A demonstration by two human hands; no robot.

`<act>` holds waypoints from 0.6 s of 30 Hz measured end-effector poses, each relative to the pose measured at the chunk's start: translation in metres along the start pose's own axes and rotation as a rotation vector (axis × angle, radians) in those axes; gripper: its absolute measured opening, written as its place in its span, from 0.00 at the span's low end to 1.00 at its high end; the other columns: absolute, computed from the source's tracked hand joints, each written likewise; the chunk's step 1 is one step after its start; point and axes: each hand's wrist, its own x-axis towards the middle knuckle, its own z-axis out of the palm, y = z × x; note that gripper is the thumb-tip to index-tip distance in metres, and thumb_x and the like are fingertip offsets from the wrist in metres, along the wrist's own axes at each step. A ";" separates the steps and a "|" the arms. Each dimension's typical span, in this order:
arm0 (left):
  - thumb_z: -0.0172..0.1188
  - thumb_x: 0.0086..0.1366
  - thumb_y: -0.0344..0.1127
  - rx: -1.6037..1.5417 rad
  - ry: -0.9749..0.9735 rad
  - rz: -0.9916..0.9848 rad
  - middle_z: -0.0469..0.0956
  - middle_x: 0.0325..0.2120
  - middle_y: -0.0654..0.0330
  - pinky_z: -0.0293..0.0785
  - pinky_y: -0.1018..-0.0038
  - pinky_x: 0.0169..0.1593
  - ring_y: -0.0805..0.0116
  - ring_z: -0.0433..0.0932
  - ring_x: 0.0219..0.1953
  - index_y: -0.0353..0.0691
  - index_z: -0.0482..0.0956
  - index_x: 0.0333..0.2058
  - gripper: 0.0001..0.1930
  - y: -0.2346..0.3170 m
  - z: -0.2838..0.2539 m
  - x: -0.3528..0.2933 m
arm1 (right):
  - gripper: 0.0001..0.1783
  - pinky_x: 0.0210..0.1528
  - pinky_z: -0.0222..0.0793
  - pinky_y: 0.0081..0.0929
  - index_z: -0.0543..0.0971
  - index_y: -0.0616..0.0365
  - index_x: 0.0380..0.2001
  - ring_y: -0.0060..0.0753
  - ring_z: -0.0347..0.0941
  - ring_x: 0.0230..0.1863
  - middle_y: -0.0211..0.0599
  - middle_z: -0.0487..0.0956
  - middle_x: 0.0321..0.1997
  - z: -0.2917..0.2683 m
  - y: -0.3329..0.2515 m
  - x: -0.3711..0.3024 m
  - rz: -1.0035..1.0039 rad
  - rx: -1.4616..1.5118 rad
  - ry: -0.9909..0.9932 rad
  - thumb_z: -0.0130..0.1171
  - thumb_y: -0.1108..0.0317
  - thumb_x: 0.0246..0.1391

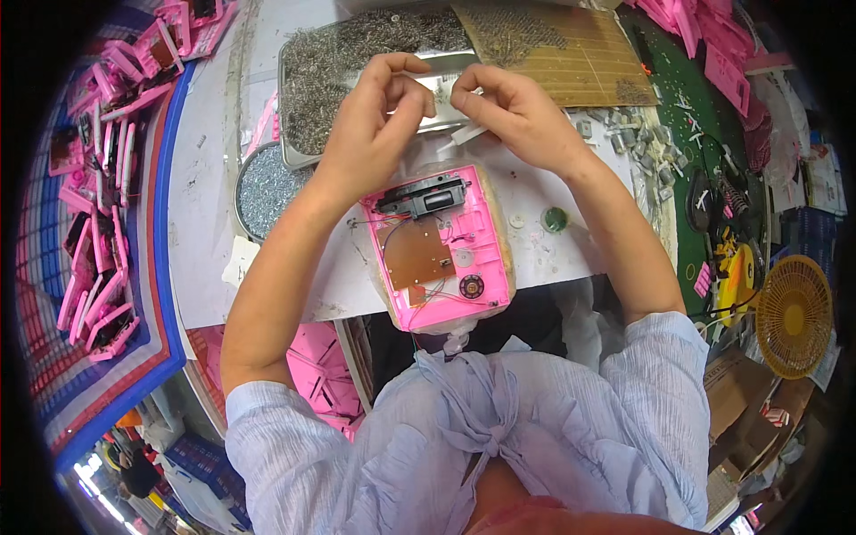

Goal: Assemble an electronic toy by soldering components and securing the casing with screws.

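Note:
A pink plastic casing (486,234) lies open on a padded, plastic-wrapped base in front of me, showing a black mechanism (426,198), a brown circuit board (417,254), a small round speaker (472,285) and thin wires. Beyond it, both hands are raised over the near edge of a metal tray (283,107) heaped with small springs (325,67). My left hand (379,120) is closed, its thumb and fingertips curled together. Thumb and forefinger are pinched in my right hand (517,111). What either holds is too small to make out. A white piece (464,136) shows just below the right hand.
A round dish of small silvery parts (275,189) sits left of the casing. Brown cardboard (571,58) bearing more springs lies at the back, with small metal parts (655,156) to its right. Pink casings (102,276) pile up far left. A yellow fan (794,316) stands right.

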 end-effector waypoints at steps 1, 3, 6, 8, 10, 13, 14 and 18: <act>0.55 0.76 0.35 -0.058 0.037 -0.083 0.76 0.29 0.66 0.62 0.83 0.27 0.83 0.67 0.25 0.40 0.66 0.61 0.19 0.000 0.002 0.000 | 0.11 0.25 0.61 0.21 0.79 0.54 0.41 0.22 0.66 0.20 0.25 0.77 0.19 0.002 -0.004 -0.004 -0.033 -0.085 0.054 0.60 0.59 0.66; 0.55 0.76 0.36 -0.120 0.070 -0.218 0.75 0.27 0.67 0.60 0.83 0.25 0.84 0.65 0.23 0.38 0.67 0.60 0.18 0.001 0.000 0.002 | 0.12 0.27 0.65 0.29 0.79 0.55 0.40 0.31 0.71 0.21 0.32 0.78 0.19 0.005 -0.006 -0.004 -0.118 -0.291 0.153 0.62 0.58 0.63; 0.57 0.75 0.37 -0.149 0.046 -0.330 0.76 0.27 0.68 0.60 0.82 0.25 0.83 0.65 0.23 0.37 0.72 0.57 0.17 0.007 -0.008 0.006 | 0.14 0.29 0.71 0.42 0.81 0.53 0.40 0.47 0.80 0.25 0.44 0.80 0.20 0.008 0.001 0.003 -0.225 -0.642 0.253 0.63 0.55 0.60; 0.59 0.74 0.37 -0.197 0.013 -0.344 0.76 0.28 0.67 0.63 0.82 0.26 0.82 0.67 0.23 0.36 0.76 0.54 0.15 0.013 -0.008 0.000 | 0.13 0.29 0.71 0.42 0.81 0.54 0.37 0.49 0.79 0.26 0.44 0.80 0.21 0.002 0.015 0.011 -0.243 -0.854 0.263 0.64 0.56 0.59; 0.61 0.72 0.35 -0.153 0.001 -0.345 0.79 0.30 0.65 0.69 0.81 0.29 0.81 0.72 0.24 0.33 0.80 0.50 0.14 0.018 -0.010 -0.019 | 0.13 0.29 0.71 0.42 0.82 0.54 0.35 0.47 0.79 0.25 0.44 0.80 0.21 0.002 -0.003 0.005 -0.259 -0.631 0.274 0.64 0.56 0.59; 0.62 0.72 0.34 -0.219 -0.046 -0.456 0.81 0.33 0.63 0.75 0.81 0.33 0.79 0.78 0.27 0.32 0.84 0.48 0.12 0.037 -0.004 -0.055 | 0.11 0.27 0.71 0.38 0.82 0.56 0.31 0.43 0.76 0.23 0.41 0.79 0.22 0.015 -0.021 -0.027 -0.386 -0.450 0.306 0.68 0.60 0.55; 0.61 0.72 0.34 -0.288 -0.055 -0.498 0.81 0.33 0.63 0.75 0.81 0.32 0.78 0.78 0.28 0.32 0.83 0.48 0.13 0.042 0.002 -0.068 | 0.10 0.27 0.71 0.36 0.81 0.56 0.29 0.42 0.75 0.23 0.39 0.79 0.22 0.023 -0.026 -0.042 -0.446 -0.411 0.316 0.70 0.62 0.53; 0.58 0.75 0.34 -0.615 -0.021 -0.717 0.80 0.31 0.62 0.75 0.80 0.31 0.78 0.76 0.26 0.32 0.80 0.49 0.12 0.054 0.030 -0.110 | 0.08 0.22 0.62 0.27 0.82 0.58 0.29 0.31 0.69 0.19 0.32 0.75 0.20 0.044 -0.031 -0.078 -0.587 -0.384 0.304 0.73 0.74 0.48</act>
